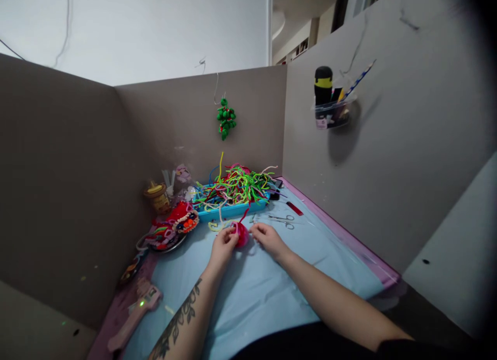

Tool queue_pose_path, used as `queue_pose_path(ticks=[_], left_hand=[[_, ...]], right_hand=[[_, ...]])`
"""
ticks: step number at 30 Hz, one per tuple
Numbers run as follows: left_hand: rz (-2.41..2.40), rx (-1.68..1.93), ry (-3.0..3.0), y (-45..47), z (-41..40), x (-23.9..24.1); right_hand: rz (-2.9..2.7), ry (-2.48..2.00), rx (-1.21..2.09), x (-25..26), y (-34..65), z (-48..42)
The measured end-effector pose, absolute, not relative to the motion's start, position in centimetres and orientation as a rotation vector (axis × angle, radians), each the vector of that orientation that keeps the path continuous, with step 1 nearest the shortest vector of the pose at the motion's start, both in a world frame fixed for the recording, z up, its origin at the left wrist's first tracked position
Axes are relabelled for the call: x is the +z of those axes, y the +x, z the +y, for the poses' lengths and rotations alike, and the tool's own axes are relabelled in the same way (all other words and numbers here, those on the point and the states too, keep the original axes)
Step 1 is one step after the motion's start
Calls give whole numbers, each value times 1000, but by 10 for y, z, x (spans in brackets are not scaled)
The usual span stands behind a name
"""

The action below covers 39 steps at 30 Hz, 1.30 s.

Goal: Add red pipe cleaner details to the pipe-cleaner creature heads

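A small pink and red piece (241, 235) of fuzzy pipe cleaner is pinched between the fingertips of my left hand (225, 242). A red stem sticks up from it toward the tray. Just to its right, my right hand (268, 238) is closed in a pinch; what its fingertips hold is too small to make out. Behind both hands, a blue tray (233, 211) is heaped with tangled pipe cleaners (236, 186) in many colours. Right of the tray lie silver scissors (285, 221) and a flat red strip (294, 209).
At left stand a metal dish (173, 247) with fuzzy pieces, a brown-lidded cup (157, 197) and a pink glue gun (135, 311) with a green light. Grey panels (202, 116) enclose the table; a green ornament (225, 119) and a pen holder (332, 114) hang there. Light blue cloth (256, 298) covers the table.
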<state>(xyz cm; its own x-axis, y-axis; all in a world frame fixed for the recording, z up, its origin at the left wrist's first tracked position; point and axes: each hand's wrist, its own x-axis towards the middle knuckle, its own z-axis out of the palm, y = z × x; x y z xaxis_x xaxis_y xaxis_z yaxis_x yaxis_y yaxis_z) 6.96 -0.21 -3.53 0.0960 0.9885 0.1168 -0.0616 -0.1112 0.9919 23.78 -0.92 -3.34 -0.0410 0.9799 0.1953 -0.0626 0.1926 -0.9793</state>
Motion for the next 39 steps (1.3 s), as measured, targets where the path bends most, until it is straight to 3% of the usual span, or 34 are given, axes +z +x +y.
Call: queue_pose_path(ticks=[20, 39], left_hand=[[1146, 1193, 1670, 77, -14, -31], [1097, 1181, 1494, 75, -11, -32]], right_hand=[[-1067, -1023, 1490, -32, 228, -16], [-1392, -1254, 1366, -41, 225, -18]])
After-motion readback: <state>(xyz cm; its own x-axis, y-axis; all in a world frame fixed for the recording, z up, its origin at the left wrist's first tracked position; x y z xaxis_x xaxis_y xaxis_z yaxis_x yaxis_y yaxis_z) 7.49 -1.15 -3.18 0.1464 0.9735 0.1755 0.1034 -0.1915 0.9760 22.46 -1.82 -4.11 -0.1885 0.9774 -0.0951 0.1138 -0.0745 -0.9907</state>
